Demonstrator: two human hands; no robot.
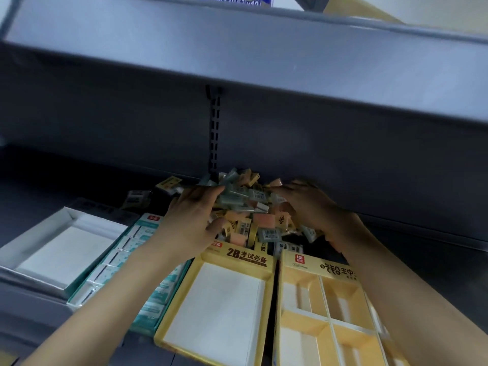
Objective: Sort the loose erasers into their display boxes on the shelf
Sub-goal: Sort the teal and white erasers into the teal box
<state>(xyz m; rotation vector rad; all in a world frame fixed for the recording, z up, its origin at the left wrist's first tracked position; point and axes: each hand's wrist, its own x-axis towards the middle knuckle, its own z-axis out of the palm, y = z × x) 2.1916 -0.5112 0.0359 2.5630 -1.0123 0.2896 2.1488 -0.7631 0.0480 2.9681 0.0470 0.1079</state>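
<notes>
A heap of loose wrapped erasers (253,220), yellow, orange and pale green, lies at the back of the shelf. My left hand (190,220) rests on the heap's left side, its fingers curled round several pale green erasers (232,196). My right hand (311,207) reaches into the heap's right side with fingers bent over the erasers; what it holds is hidden. In front stand a yellow 2B display box (237,257) with a bare white floor and a yellow box with dividers (327,299).
A teal box (118,265) with rows of white erasers sits to the left, and beyond it an open white box (63,249). An upper grey shelf (237,56) hangs low overhead. The slotted upright (214,128) runs down the back wall.
</notes>
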